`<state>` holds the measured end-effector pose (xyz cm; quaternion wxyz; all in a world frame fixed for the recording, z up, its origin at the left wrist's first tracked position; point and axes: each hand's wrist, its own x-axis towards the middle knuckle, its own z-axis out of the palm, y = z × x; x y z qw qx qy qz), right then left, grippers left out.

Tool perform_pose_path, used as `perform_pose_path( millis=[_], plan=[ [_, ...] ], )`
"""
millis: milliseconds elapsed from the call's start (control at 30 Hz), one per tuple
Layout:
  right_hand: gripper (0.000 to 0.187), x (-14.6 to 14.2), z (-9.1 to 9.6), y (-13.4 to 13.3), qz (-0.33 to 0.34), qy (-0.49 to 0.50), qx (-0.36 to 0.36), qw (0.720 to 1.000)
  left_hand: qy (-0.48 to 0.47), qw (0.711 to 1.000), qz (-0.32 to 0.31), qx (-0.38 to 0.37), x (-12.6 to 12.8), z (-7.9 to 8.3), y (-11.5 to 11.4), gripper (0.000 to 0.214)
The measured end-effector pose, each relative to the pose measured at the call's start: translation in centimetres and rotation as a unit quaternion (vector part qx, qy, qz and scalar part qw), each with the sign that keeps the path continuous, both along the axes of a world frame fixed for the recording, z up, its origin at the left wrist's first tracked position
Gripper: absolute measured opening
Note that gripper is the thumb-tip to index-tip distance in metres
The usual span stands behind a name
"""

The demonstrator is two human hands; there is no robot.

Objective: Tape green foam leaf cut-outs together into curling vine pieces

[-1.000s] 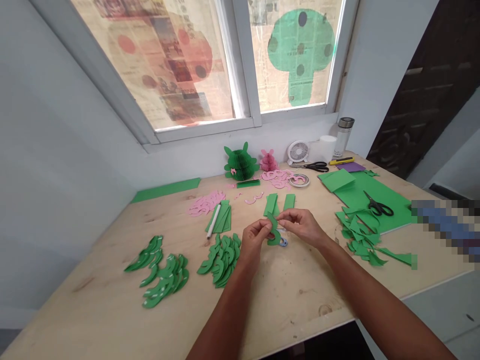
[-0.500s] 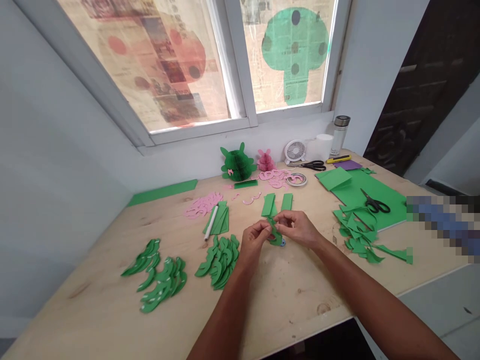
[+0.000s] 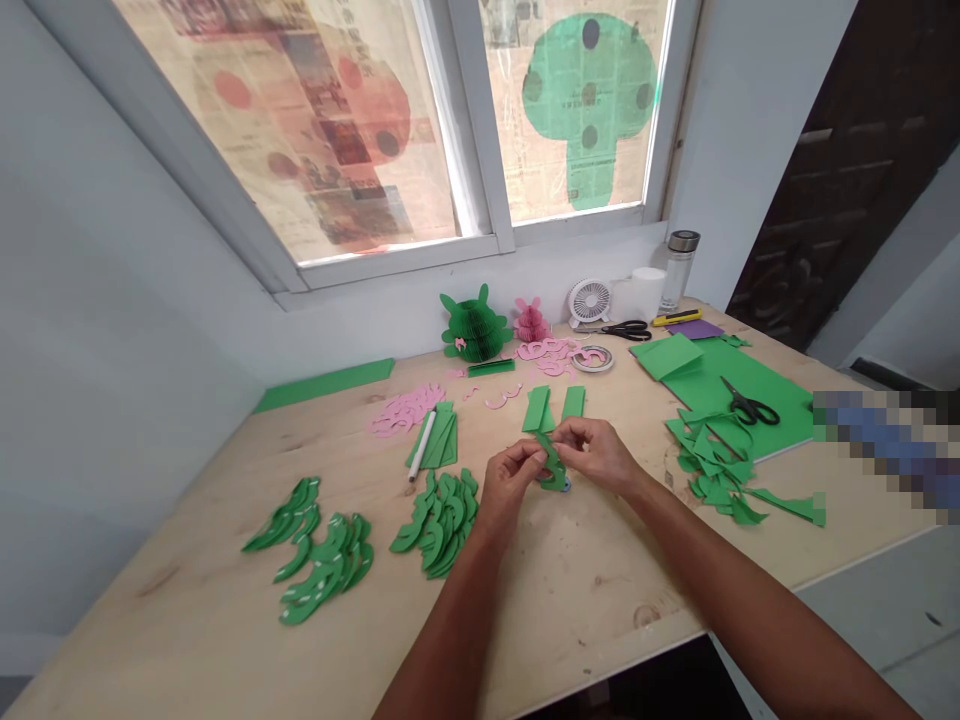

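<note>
Between my two hands is a curved green paper cutout. My left hand pinches its left side with thumb and fingers. From the other side, my right hand has its fingertips closed at the cutout's upper right edge. A small blue round thing shows partly behind the paper; its kind is unclear. Just beyond my fingers lie folded green paper strips. To the left of my left forearm sits a pile of curved green cutouts.
More green cutouts with white strips lie at left. A white pen rests on green strips. Pink cutouts and a tape roll are farther back. At right are black scissors on green sheets and green scraps.
The green cutout has turned slightly between my fingers, and my right fingertips have shifted a little. Everything else on the table stays in place.
</note>
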<state>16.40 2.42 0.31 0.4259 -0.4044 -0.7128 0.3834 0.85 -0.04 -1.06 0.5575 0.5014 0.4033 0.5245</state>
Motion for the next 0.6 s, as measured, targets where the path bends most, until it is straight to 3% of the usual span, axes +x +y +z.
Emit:
perform_pose_path(
  millis=[367, 600],
  plan=[
    [0.017, 0.07, 0.54, -0.13, -0.002, 0.012, 0.001, 1.0, 0.014, 1.0, 0.02, 0.013, 0.22, 0.68, -0.2, 0.022],
    [0.023, 0.39, 0.9, -0.02, -0.025, 0.085, -0.038, 0.995, -0.016, 0.996, 0.081, -0.023, -0.19, 0.18, 0.13, 0.021]
  ],
)
